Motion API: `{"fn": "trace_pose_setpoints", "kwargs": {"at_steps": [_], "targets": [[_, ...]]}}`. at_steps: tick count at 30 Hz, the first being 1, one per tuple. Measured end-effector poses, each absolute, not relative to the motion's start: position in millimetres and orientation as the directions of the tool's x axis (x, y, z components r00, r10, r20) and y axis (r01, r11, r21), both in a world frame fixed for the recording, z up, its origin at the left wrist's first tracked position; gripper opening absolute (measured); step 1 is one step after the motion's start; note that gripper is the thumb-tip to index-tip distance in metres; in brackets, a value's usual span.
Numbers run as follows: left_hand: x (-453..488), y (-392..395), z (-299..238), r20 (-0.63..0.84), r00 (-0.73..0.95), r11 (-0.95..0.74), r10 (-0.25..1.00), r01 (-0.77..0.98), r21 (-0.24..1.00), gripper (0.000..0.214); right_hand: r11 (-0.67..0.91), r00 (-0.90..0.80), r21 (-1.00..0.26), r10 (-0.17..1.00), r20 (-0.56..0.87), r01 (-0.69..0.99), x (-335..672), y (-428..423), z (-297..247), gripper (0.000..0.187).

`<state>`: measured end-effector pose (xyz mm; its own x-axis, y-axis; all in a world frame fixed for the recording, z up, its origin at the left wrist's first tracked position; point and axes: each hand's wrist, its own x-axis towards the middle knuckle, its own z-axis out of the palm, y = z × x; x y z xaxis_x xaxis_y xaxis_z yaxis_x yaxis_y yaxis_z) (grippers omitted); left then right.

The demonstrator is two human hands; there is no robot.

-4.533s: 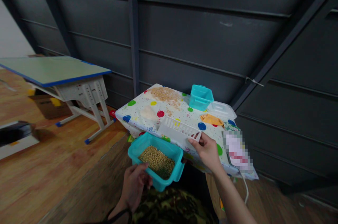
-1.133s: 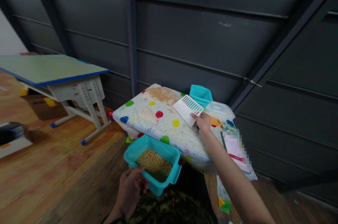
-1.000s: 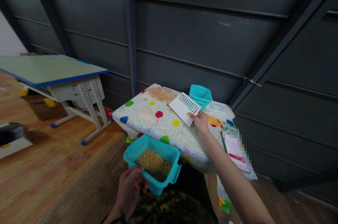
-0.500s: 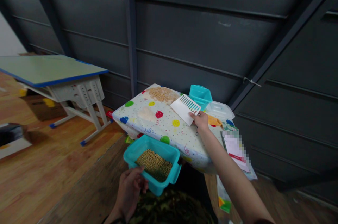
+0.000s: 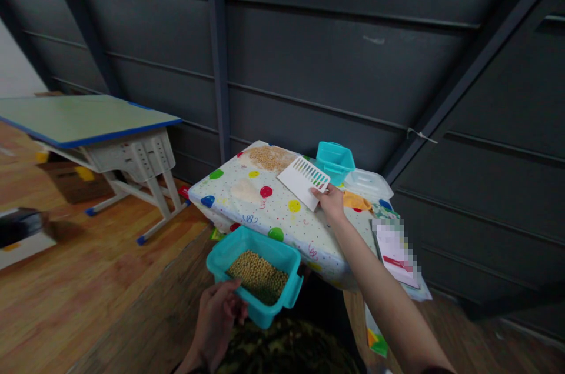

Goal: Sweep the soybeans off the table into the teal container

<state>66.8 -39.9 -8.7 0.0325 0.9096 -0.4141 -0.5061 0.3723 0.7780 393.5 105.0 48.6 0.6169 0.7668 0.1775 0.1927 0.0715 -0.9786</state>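
Observation:
My right hand point(image 5: 330, 202) grips one corner of a flat white slotted plate point(image 5: 300, 189), thumb on top, and holds it over the cloth-covered table. A row of slots runs along the plate's far edge. Beyond its left end lies a spread pile of tan beans point(image 5: 269, 157) with powder around it. My left hand point(image 5: 219, 312) is closed at the near left rim of a turquoise tub point(image 5: 282, 249), its thumb over the edge. Round yellowish beans point(image 5: 258, 274) cover the tub's bottom. The tub is held in front of the table's near edge, close to my body.
A second turquoise tub point(image 5: 334, 156) stands at the table's back, beside a clear plastic lid point(image 5: 368, 184) and an orange cloth point(image 5: 356, 201). Pale powder point(image 5: 247, 190) lies on the balloon-print tablecloth point(image 5: 238, 209). A clipboard point(image 5: 395, 253) rests at right; a desk point(image 5: 88, 118) stands left.
My right hand has shifted slightly left with the slotted plate, bringing it nearer the bean pile. My left hand and the near tub look the same.

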Motion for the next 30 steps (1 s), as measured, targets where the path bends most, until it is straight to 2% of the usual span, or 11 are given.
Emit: {"fn": "trace_pose_setpoints", "kwargs": {"at_steps": [7, 13, 18, 23, 30], "targets": [[65.0, -39.5, -14.2, -0.413, 0.046, 0.375, 0.910, -0.519, 0.768, 0.041, -0.014, 0.667, -0.929, 0.700, 0.255, 0.370, 408.4, 102.1, 48.0, 0.028], [65.3, -39.1, -14.5, -0.429, 0.043, 0.387, 0.902, -0.519, 0.762, 0.039, -0.069, 0.725, -0.933, 0.651, 0.226, 0.354, 415.5, 97.6, 51.6, 0.030], [65.5, -39.1, -17.5, -0.426, 0.043, 0.388, 0.904, -0.501, 0.773, 0.039, -0.065, 0.713, -0.914, 0.649, 0.266, 0.400, 411.5, 96.6, 55.6, 0.029], [65.7, -39.8, -12.7, -0.427, 0.047, 0.391, 0.903, -0.503, 0.771, 0.039, 0.013, 0.628, -0.920, 0.727, 0.277, 0.391, 400.4, 98.6, 56.2, 0.026], [65.1, -39.3, -19.0, -0.421, 0.043, 0.381, 0.906, -0.513, 0.769, 0.041, -0.083, 0.664, -0.869, 0.682, 0.307, 0.488, 402.8, 93.2, 59.8, 0.019]]}}
